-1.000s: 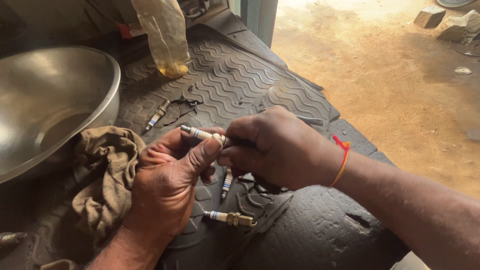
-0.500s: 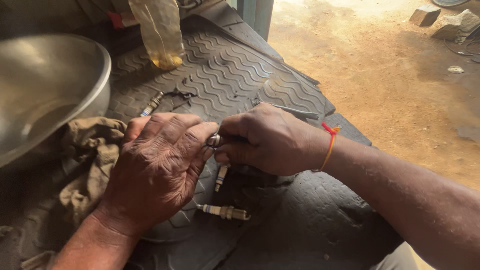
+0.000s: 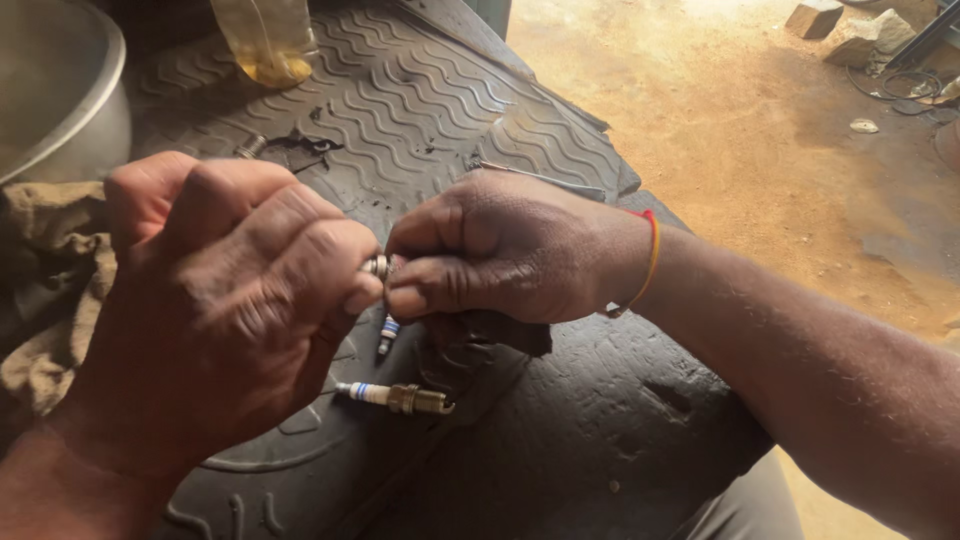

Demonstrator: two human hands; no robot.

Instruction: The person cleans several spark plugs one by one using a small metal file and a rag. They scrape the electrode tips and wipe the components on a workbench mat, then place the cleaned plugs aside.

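Over the rubber mat, near its middle, a spark plug is pinched between left hand and right hand, mostly hidden. If slipped, it could be dropped onto two loose plugs below, chipping insulators; the oily bag at the far edge could be knocked.

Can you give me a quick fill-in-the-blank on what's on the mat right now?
1. Both hands meet over a small metal part, the left hand and the right hand, above a black ribbed rubber ____.
2. A spark plug lies ____ the hands on the mat.
3. The right wrist wears a red and yellow ____.
4. The crumpled rag lies below a metal ____.

Missing words: mat; below; band; bowl
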